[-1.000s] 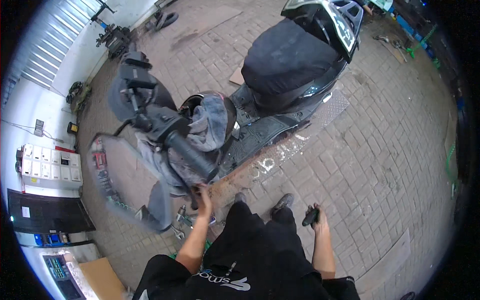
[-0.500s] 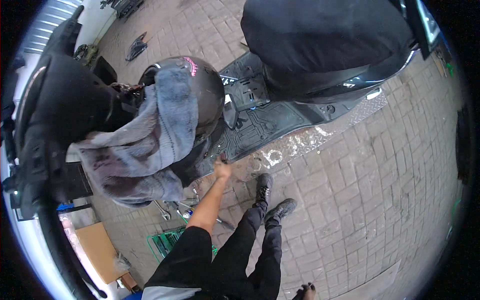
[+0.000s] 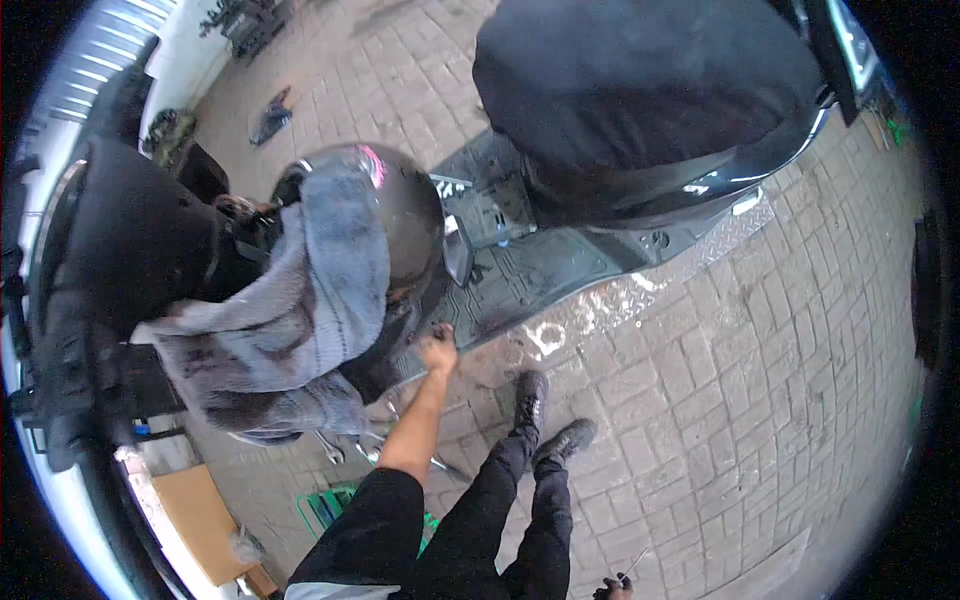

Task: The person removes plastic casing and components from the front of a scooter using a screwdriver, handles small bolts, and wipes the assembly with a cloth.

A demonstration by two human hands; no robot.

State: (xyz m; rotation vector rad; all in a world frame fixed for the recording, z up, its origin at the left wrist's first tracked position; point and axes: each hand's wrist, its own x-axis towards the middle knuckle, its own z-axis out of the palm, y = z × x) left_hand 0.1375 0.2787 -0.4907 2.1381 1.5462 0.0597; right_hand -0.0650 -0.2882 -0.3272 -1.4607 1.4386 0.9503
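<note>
L hand (image 3: 438, 350) is reached fwd to the lower edge of the scooter floorboard (image 3: 540, 275), just below the dark helmet (image 3: 400, 215) at 10 o'clock from it. Fingers are curled over something small at the panel edge; what is pinched cannot be told, too small. R hand (image 3: 612, 588) sits at the 6 o'clock rim of the view, mostly cut off, closed round a thin tool (image 3: 633, 566), prob. a screwdriver or similar.

A grey rag (image 3: 300, 300) is draped over the helmet. Black seat (image 3: 650, 90) fills the 1 o'clock area. Wrenches (image 3: 345, 450) are scattered on the brick paving (image 3: 760, 400) at 7 o'clock from the L hand, near a green crate (image 3: 325, 505) and a cardboard box (image 3: 195, 510).

Judged: the floor panel edge is being worked by feel. Best done w/ the wrist kept low and steady, grip kept light on the small part so it isn't dropped into the paving gaps, and the tool brought across only once the L hand has the spot located. Rag overhang should be watched; it could snag.
</note>
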